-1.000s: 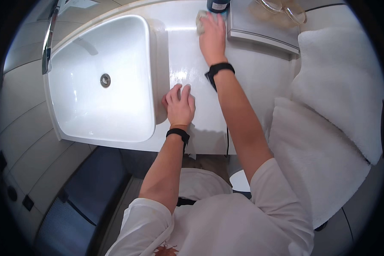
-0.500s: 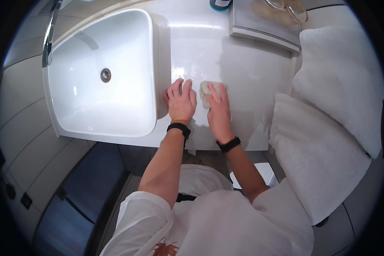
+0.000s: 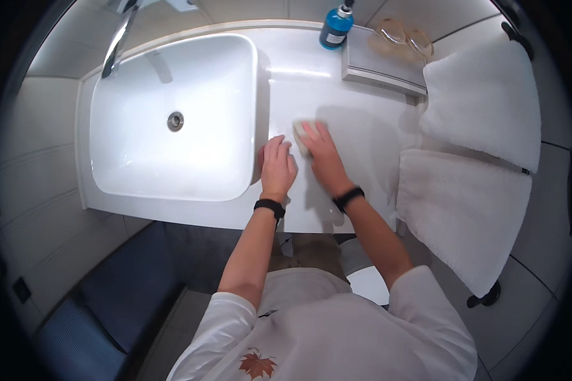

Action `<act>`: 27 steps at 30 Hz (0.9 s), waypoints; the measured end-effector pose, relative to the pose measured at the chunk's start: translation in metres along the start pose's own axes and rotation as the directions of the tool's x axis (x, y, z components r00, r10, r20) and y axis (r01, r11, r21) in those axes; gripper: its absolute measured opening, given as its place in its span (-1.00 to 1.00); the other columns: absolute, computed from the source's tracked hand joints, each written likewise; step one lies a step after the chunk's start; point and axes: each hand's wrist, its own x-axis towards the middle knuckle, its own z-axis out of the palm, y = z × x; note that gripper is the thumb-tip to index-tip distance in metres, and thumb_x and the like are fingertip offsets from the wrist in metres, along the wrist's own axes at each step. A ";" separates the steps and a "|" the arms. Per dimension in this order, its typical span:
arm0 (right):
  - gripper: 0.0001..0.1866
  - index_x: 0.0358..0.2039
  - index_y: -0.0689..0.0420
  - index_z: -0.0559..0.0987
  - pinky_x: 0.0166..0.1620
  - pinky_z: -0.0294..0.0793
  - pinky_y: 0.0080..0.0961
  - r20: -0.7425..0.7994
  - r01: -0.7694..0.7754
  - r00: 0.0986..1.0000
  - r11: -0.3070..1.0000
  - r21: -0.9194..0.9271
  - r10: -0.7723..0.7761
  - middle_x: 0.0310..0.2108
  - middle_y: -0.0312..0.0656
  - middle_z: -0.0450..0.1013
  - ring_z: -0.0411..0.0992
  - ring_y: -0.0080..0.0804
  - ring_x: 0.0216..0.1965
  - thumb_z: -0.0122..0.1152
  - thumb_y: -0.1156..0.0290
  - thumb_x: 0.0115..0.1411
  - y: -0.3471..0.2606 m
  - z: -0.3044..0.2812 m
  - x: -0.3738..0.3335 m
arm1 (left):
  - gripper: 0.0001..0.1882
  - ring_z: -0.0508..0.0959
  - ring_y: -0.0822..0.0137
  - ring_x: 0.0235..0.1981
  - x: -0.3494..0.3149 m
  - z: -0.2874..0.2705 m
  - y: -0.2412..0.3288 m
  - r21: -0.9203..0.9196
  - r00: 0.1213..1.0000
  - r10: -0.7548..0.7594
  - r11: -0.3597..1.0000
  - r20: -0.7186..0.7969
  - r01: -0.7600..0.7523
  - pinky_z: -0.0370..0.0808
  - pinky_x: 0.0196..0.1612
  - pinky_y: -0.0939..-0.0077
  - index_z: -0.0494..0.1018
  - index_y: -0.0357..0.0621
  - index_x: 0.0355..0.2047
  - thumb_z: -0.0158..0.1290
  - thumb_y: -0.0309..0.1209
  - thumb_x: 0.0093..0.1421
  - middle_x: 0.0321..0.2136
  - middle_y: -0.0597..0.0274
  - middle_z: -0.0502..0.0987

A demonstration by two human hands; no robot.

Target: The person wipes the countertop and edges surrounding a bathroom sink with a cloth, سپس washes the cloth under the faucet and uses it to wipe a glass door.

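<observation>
Right hand (image 3: pixel 324 155) pressed flat on a small pale cloth (image 3: pixel 300 134), fingers stretched forward over it, on the white counter (image 3: pixel 356 127). Only a narrow edge of the cloth visible, at the fingertips and on the thumb side; the rest hidden under the palm. Not possible to tell if any finger curls around the cloth; looks simply pushed down, not clenched.

Left hand (image 3: pixel 278 166) lying open and flat on the counter, holding nothing, just beside the right hand, with its outer edge at the rim of the white sink (image 3: pixel 140 171). Black band (image 3: pixel 270 206) on the left wrist, another black band (image 3: pixel 348 198) on the right wrist.

Far ahead of the right hand's fingertips, a blue bottle (image 3: pixel 335 26), its top partly cut by the dark border. Ahead and to the right, a grey tray (image 3: pixel 381 63) with two clear glasses (image 3: pixel 403 39), pale and hard to make out. To the right of the right hand, two white towels (image 3: pixel 483 152) hanging one beside the other. Faucet (image 3: pixel 117 44) beyond the left hand, its base blurred near the border.
</observation>
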 end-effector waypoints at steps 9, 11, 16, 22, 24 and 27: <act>-0.39 0.05 0.18 0.53 0.41 0.04 -0.16 -0.201 -0.082 0.978 0.992 -0.095 0.062 0.32 -0.03 0.26 0.06 0.19 0.36 -0.10 0.79 -0.06 0.055 0.014 0.065 | -0.77 0.49 -0.08 -0.11 -0.150 -0.127 -0.008 -0.144 0.971 -0.234 0.961 0.038 0.237 0.48 -0.03 0.20 0.46 -0.28 -0.20 0.01 -0.60 0.09 -0.14 -0.08 0.47; -0.37 0.05 0.16 0.54 0.41 0.04 -0.14 -0.216 -0.133 0.971 0.982 -0.138 0.101 0.32 -0.02 0.25 0.06 0.19 0.36 -0.10 0.78 -0.10 0.041 0.031 0.090 | -0.82 0.52 0.03 -0.19 -0.177 -0.156 -0.045 -0.016 0.935 -0.332 0.943 -0.124 0.333 0.49 -0.14 0.27 0.46 -0.28 -0.20 0.00 -0.57 0.16 -0.15 -0.03 0.48; -0.38 0.00 0.16 0.56 0.39 0.04 0.02 -0.075 0.089 0.993 0.996 -0.016 -0.090 0.19 0.01 0.37 0.12 0.29 0.31 -0.17 0.86 -0.07 -0.052 0.083 0.027 | -0.82 0.52 0.28 -0.47 -0.340 -0.201 -0.209 -0.413 0.232 -0.955 0.290 -0.186 0.863 0.47 -0.42 0.31 0.45 -0.26 -0.24 0.06 -0.39 0.26 -0.44 0.13 0.51; -0.68 -0.15 0.19 0.59 0.35 0.23 -0.09 0.223 0.190 0.958 0.981 -0.029 -0.179 0.22 -0.19 0.40 0.23 0.00 0.32 0.06 0.70 0.08 -0.064 0.035 -0.124 | -0.76 0.46 0.27 -0.68 -0.457 -0.242 -0.248 -0.030 -0.090 -0.947 -0.104 0.307 0.994 0.38 -0.64 0.33 0.47 -0.28 -0.40 0.09 -0.30 0.19 -0.62 0.15 0.45; -0.72 -0.08 0.19 0.60 0.35 0.24 -0.16 0.105 0.009 0.994 0.976 -0.216 0.014 0.22 -0.15 0.40 0.25 0.03 0.30 0.03 0.63 0.24 -0.028 -0.005 -0.149 | -0.75 0.46 0.25 -0.69 -0.428 -0.249 -0.231 -0.127 -0.221 -0.938 -0.262 0.268 0.957 0.36 -0.66 0.33 0.47 -0.25 -0.48 0.07 -0.29 0.18 -0.63 0.15 0.45; -0.49 0.06 0.23 0.52 0.38 0.15 -0.22 -0.196 -0.338 0.937 0.896 -0.287 0.290 0.27 -0.03 0.33 0.12 0.06 0.38 -0.09 0.76 0.08 0.011 -0.038 -0.153 | -0.71 0.47 0.26 -0.69 -0.431 -0.253 -0.265 -0.267 -0.127 -0.922 -0.236 0.367 0.934 0.35 -0.67 0.33 0.47 -0.25 -0.53 0.02 -0.28 0.21 -0.66 0.15 0.45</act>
